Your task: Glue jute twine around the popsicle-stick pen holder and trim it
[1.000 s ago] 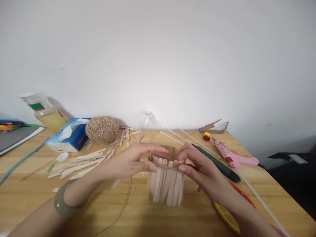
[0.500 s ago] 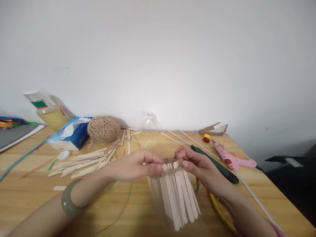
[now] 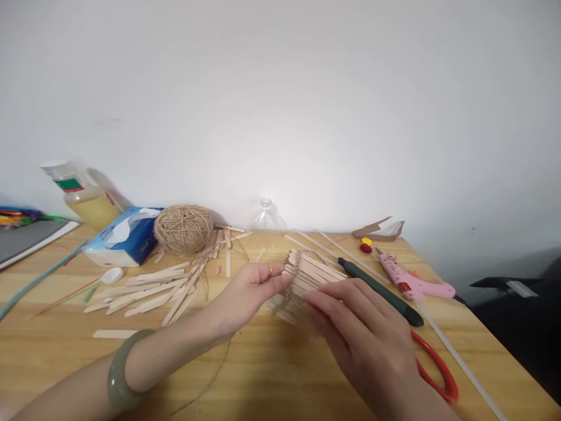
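Observation:
Craft sticks (image 3: 322, 275) set side by side, with a braided twine band near one end, form a piece held above the table. It lies turned sideways, its banded end toward my left hand (image 3: 254, 289). The thumb and fingers of that hand pinch this banded end. In front of the piece is my right hand (image 3: 368, 333), back toward me, its bent fingers against the sticks and partly blurred. My right thumb and part of the sticks are hidden behind it. A thin length of twine (image 3: 210, 377) trails on the table below my left forearm.
Loose craft sticks (image 3: 153, 286), a twine ball (image 3: 184, 228), a tissue box (image 3: 125, 237) and a bottle of yellowish liquid (image 3: 90, 204) are left. To the right lie a dark green tool (image 3: 381, 292), a pink glue gun (image 3: 414, 283) and a red looped handle (image 3: 442, 374).
The craft-stick piece has turned from hanging toward me to pointing right. My right hand has moved from its banded top edge down and nearer me. The red handle has come into view.

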Action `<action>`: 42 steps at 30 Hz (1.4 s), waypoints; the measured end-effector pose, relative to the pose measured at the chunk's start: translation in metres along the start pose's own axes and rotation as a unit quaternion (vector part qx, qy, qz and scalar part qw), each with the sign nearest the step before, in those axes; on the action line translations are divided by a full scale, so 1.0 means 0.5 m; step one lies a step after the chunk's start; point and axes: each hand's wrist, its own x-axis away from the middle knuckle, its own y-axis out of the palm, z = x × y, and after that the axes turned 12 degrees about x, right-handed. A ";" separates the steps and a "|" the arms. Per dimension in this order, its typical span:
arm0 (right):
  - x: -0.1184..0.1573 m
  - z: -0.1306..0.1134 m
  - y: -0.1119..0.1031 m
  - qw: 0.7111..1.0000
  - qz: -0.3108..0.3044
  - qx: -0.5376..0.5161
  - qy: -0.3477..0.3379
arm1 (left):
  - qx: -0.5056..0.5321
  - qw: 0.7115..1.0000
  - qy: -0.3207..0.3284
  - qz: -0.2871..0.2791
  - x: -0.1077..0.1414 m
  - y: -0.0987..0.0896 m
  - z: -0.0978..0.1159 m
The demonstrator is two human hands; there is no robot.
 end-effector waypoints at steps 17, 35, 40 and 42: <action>-0.035 0.005 -0.006 0.977 -0.071 0.109 -0.171 | -0.154 0.988 -0.025 -0.024 0.018 0.012 0.033; -0.050 0.048 0.044 0.992 -0.015 0.120 -0.042 | -0.117 0.993 -0.002 0.001 0.013 -0.015 0.035; -0.061 0.049 0.019 0.998 -0.006 0.056 -0.009 | -0.094 0.996 -0.004 -0.002 0.014 -0.018 0.037; -0.056 0.039 0.016 0.998 -0.033 0.003 -0.047 | -0.090 0.996 -0.010 0.004 0.013 -0.017 0.037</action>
